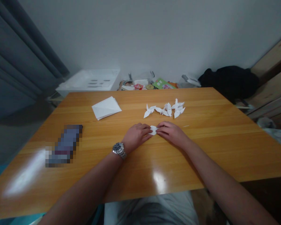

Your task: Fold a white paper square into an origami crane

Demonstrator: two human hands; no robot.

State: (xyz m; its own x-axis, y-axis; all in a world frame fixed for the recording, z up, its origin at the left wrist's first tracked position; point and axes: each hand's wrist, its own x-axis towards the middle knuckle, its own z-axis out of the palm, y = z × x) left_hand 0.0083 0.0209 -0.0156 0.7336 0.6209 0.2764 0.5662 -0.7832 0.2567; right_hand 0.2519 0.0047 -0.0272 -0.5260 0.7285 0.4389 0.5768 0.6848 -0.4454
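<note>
A small folded piece of white paper (153,130) lies low over the middle of the wooden table, between my two hands. My left hand (138,135), with a metal watch (119,148) on its wrist, pinches the paper's left side. On the opposite side, the fingers of my right hand (170,132) are closed on its right edge. Just beyond my hands sits a loose row of several white folded-paper figures (168,110) with pointed ends. My fingers cover part of the paper, so its full shape is hidden.
A stack of white paper sheets (106,107) rests at the back left of the table (224,140). A blurred-out phone-like device (66,143) lies at the left. Behind the far edge are a white tray (89,82), a green packet (163,83) and a black cloth-like heap (228,81).
</note>
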